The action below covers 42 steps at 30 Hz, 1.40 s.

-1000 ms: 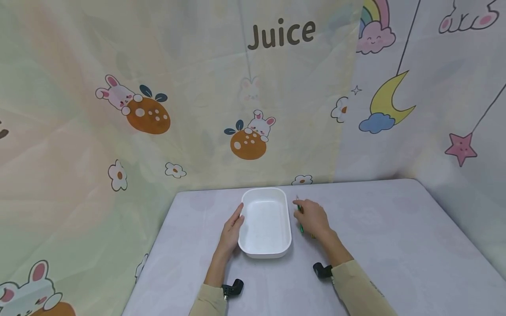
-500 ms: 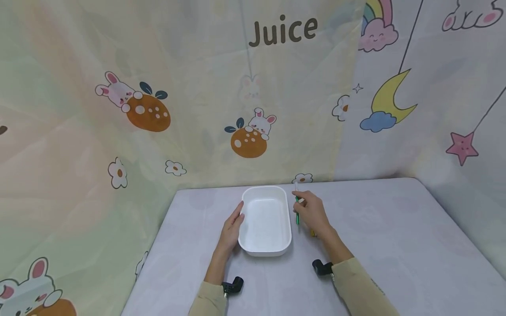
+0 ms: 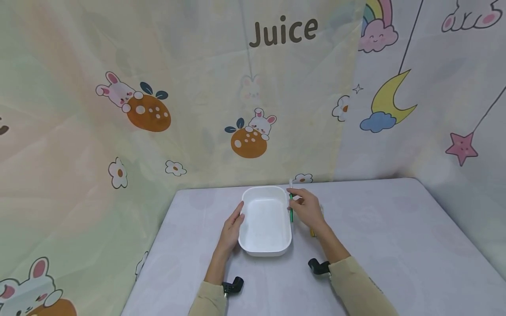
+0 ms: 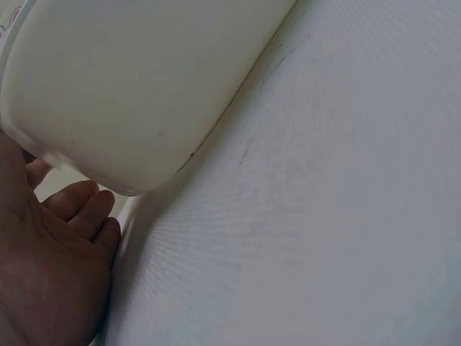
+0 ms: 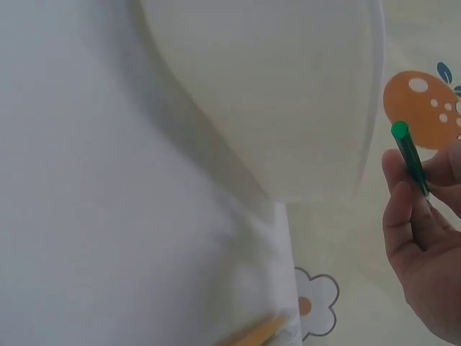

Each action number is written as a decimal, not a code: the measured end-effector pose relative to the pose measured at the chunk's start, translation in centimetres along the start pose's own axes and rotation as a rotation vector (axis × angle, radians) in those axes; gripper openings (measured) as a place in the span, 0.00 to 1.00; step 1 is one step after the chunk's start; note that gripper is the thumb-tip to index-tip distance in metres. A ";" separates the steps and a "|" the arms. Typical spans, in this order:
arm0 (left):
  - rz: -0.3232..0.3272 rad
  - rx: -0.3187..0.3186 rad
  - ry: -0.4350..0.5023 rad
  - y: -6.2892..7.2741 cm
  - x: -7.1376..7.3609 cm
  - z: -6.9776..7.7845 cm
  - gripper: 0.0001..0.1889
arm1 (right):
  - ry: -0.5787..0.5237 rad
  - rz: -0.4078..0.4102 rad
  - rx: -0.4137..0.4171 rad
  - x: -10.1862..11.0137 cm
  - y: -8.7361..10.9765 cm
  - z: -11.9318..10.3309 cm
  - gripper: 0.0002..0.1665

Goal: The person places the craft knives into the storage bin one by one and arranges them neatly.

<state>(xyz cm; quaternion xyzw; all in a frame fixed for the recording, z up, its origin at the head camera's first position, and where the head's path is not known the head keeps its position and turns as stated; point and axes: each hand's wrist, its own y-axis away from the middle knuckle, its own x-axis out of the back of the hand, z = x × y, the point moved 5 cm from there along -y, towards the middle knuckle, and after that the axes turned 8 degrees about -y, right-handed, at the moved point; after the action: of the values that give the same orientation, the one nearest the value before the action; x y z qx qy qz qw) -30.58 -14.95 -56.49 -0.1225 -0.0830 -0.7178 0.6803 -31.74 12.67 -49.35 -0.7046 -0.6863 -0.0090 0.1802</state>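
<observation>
A deep white plastic tray stands on the table. My left hand holds its left side, the thumb at the rim; in the left wrist view the other fingers lie loosely bent by the outer wall. At the tray's right edge my right hand pinches a slim green pen-like stick between thumb and fingers. Its clear end points away from me, and in the right wrist view the green end faces the camera. Below the right hand, partly hidden, lies something slim and yellow with a clear end.
A pale cloth covers the table. Behind it hangs a printed curtain, close to the far edge. Small black cameras are strapped at both wrists.
The right hand has lifted the green stick from the table and carried it left to the tray's right rim. The yellow thing has come into clearer view. The left hand stays put.
</observation>
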 end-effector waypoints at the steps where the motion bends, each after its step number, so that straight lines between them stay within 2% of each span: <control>1: 0.000 -0.001 0.001 0.0 0.0 0.0 0.25 | -0.010 -0.005 -0.005 -0.2 0.0 -0.1 0.25; 13: 0.006 0.003 0.009 0.0 0.1 -0.1 0.25 | -0.193 -0.143 -0.095 -4.0 0.0 -1.5 0.25; 17: 0.005 -0.001 0.018 -0.1 0.1 -0.1 0.25 | -0.197 -0.153 -0.128 -5.0 0.2 -1.8 0.23; 28: 0.010 0.030 -0.008 0.1 0.1 -0.3 0.25 | -0.255 -0.200 -0.100 -7.3 0.3 -1.8 0.24; 42: 0.000 0.014 -0.001 -0.1 0.0 0.1 0.25 | -0.261 -0.231 -0.117 -9.3 0.4 -1.3 0.24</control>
<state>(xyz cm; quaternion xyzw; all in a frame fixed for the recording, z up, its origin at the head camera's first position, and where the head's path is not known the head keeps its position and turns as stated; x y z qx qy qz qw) -30.64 -14.95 -56.42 -0.1180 -0.0884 -0.7172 0.6811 -31.59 3.33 -50.67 -0.6256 -0.7785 0.0221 0.0460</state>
